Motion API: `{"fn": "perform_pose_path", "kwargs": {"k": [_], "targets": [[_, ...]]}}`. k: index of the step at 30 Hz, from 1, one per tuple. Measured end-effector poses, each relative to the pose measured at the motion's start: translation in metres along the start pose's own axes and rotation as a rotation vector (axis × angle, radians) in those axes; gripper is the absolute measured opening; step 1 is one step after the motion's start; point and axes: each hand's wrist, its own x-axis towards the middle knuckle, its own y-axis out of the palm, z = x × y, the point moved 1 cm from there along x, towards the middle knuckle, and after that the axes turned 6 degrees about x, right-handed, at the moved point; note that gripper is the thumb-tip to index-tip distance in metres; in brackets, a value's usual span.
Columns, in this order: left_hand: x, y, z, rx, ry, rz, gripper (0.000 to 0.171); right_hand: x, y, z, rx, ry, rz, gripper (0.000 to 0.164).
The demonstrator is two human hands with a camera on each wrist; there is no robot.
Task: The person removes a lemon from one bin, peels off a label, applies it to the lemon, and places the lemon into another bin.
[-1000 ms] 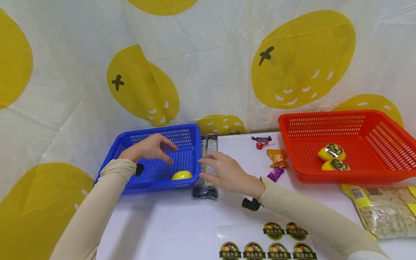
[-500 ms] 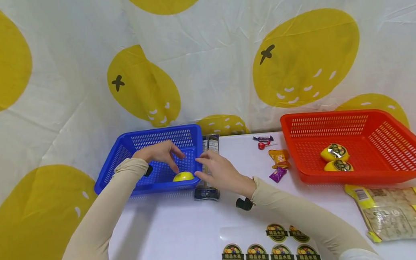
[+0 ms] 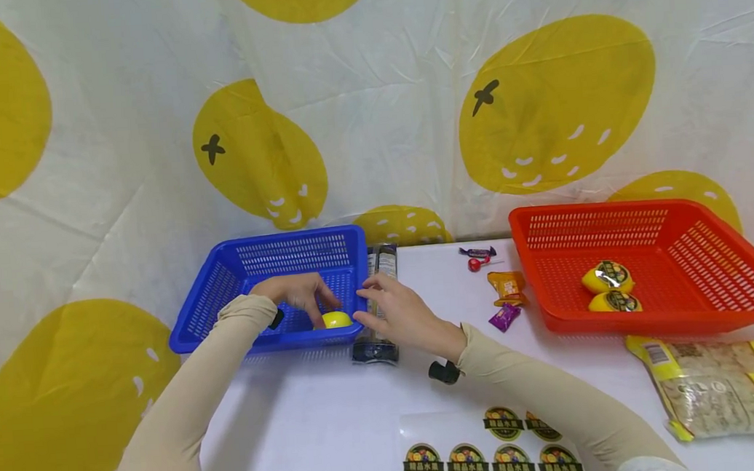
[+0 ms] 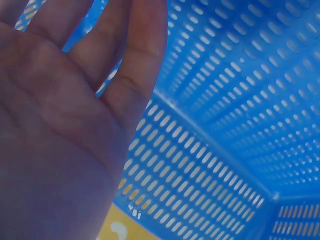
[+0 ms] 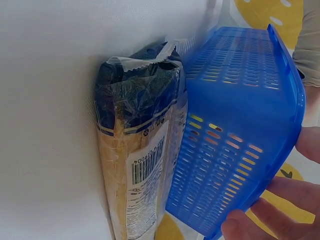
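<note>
Reaching down into the blue basket [image 3: 293,251], my left hand [image 3: 299,293] has the yellow fruit [image 3: 338,319] right at its fingertips, near the front right corner; whether they grip it I cannot tell; the hand bends downward, its back uppermost; my right hand [image 3: 405,312], fingers loosely spread, touches the basket's right rim; two labelled yellow fruits [image 3: 597,278] lie together in the red basket [image 3: 585,209].
</note>
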Motion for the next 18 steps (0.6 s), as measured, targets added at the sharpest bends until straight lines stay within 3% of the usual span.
{"fn": "perform_pose_path", "kwargs": {"k": [18], "targets": [[0.0041, 0.0054, -0.0005, -0.022, 0.002, 0.044, 0.051, -0.0007, -0.0006, 0.0003, -0.030, -0.037, -0.001, 0.048]]}}
